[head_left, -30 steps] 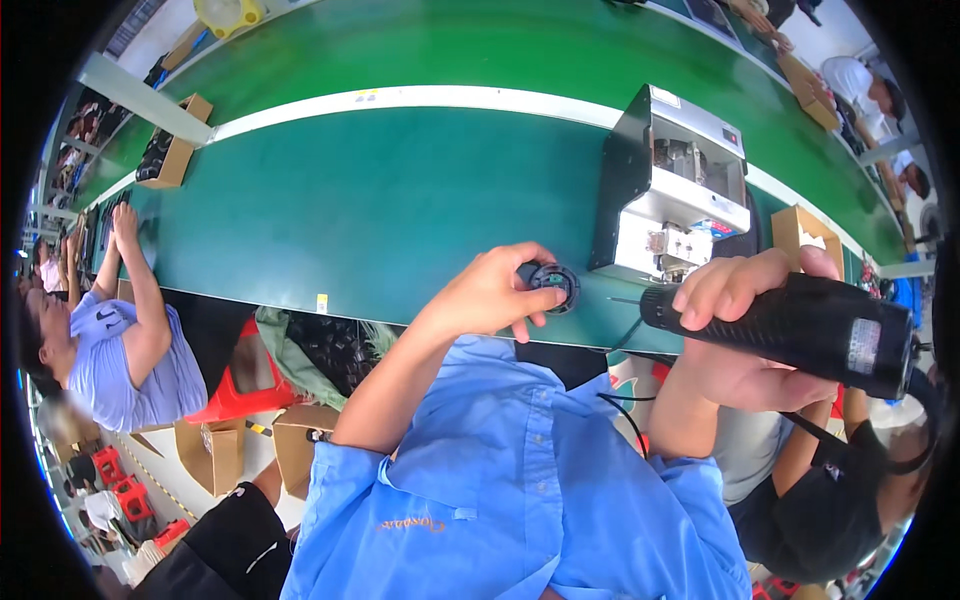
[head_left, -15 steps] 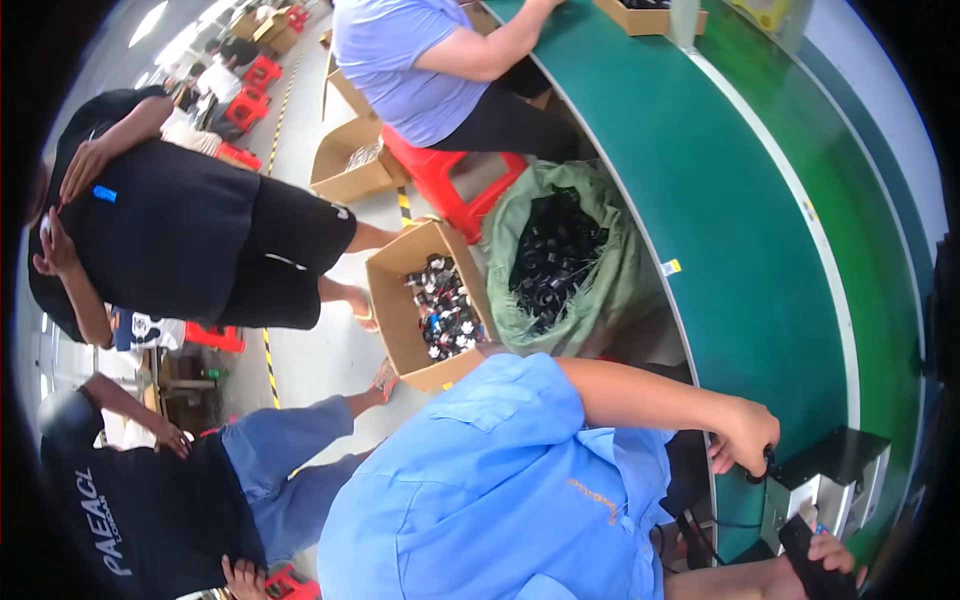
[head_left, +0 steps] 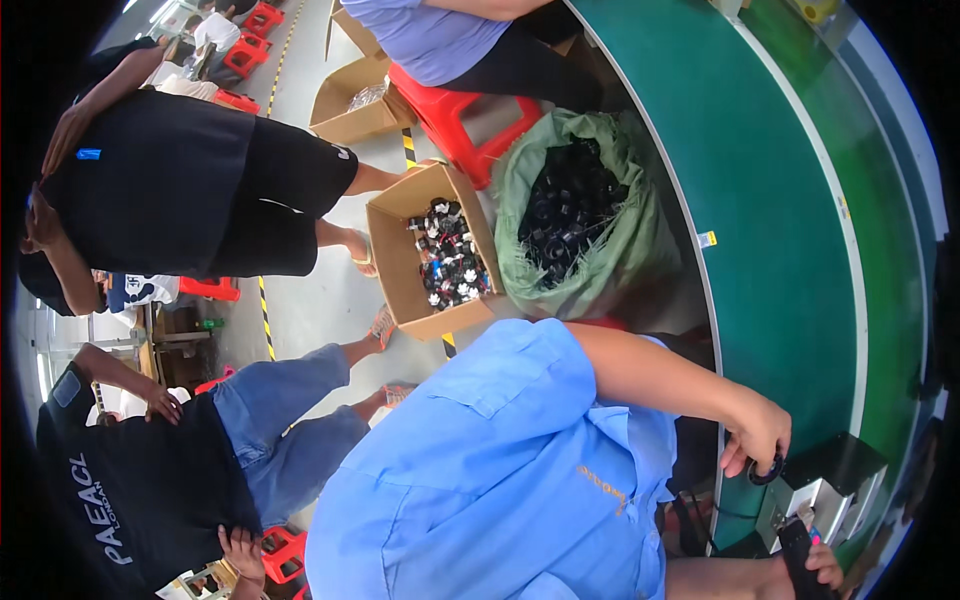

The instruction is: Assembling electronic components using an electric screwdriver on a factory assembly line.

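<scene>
My left hand (head_left: 762, 432) is closed at the edge of the green conveyor belt (head_left: 770, 290), its fingers pinching a small black ring-shaped part (head_left: 768, 469). Just beyond it stands a metal-and-black box-shaped device (head_left: 835, 485). Lower down, my right hand (head_left: 824, 566) is wrapped round a dark elongated object (head_left: 798, 556), its kind unclear, beside the device. Part of that grip is hidden.
On the floor to my left are an open green sack (head_left: 610, 230) of black parts and a cardboard box (head_left: 415, 300) of small mixed parts. A seated person (head_left: 450, 40) is on a red stool (head_left: 465, 115); two people in black stand behind.
The whole view has shifted a little. My left hand has turned so the black ring faces up more openly. My right hand still grips the dark object, which now stands more upright.
</scene>
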Motion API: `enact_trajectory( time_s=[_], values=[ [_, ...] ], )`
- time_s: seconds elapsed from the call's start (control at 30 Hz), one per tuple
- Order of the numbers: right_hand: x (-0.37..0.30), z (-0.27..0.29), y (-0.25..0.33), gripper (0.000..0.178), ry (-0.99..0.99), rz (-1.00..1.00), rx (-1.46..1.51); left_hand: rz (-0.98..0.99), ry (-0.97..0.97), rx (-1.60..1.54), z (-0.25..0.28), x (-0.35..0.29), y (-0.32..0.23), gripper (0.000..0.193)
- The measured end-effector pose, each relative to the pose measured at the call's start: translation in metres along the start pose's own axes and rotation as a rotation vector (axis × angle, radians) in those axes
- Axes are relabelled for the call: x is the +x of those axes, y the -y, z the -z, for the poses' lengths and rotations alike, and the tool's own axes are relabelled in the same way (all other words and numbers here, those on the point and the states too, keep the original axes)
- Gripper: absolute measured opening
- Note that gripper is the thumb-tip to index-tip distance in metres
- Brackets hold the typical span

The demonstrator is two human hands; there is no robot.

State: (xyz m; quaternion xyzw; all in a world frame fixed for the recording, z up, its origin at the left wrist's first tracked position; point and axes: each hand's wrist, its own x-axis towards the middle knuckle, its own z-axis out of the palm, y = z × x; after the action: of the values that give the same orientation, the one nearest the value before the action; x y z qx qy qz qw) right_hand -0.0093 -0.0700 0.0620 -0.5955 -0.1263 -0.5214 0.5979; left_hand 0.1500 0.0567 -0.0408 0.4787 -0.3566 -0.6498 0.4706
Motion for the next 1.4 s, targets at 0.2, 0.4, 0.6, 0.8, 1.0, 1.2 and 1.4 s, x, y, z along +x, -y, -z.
enact_trajectory(
  time_s=[0.2,0.4,0.6,0.8,1.0,1.2,1.4],
  values=[
    [0.0,-0.005,0.004,0.065,-0.014,0.03,0.037,-0.087,-0.081,-0.032,0.003,-0.017,0.0,0.054],
    [0.001,-0.004,0.004,0.061,0.055,0.018,0.045,-0.106,-0.125,-0.056,0.003,-0.023,0.005,0.053],
    [0.006,0.003,-0.003,0.064,0.108,0.001,0.052,-0.104,-0.169,0.019,0.002,-0.022,0.006,0.043],
    [-0.001,0.148,-0.02,0.064,0.215,-0.09,0.124,-0.056,-0.174,0.263,-0.001,-0.02,-0.005,0.02],
    [-0.004,-0.008,-0.008,0.081,-0.084,-0.037,0.001,0.012,-0.135,0.188,0.011,-0.007,0.003,0.033],
    [-0.004,-0.037,-0.005,0.09,-0.134,0.004,-0.064,0.086,-0.096,-0.052,0.004,-0.007,-0.001,0.034],
    [-0.011,-0.03,-0.004,0.09,-0.119,-0.056,-0.016,0.073,-0.108,-0.157,-0.006,0.001,-0.005,0.038]
  ],
)
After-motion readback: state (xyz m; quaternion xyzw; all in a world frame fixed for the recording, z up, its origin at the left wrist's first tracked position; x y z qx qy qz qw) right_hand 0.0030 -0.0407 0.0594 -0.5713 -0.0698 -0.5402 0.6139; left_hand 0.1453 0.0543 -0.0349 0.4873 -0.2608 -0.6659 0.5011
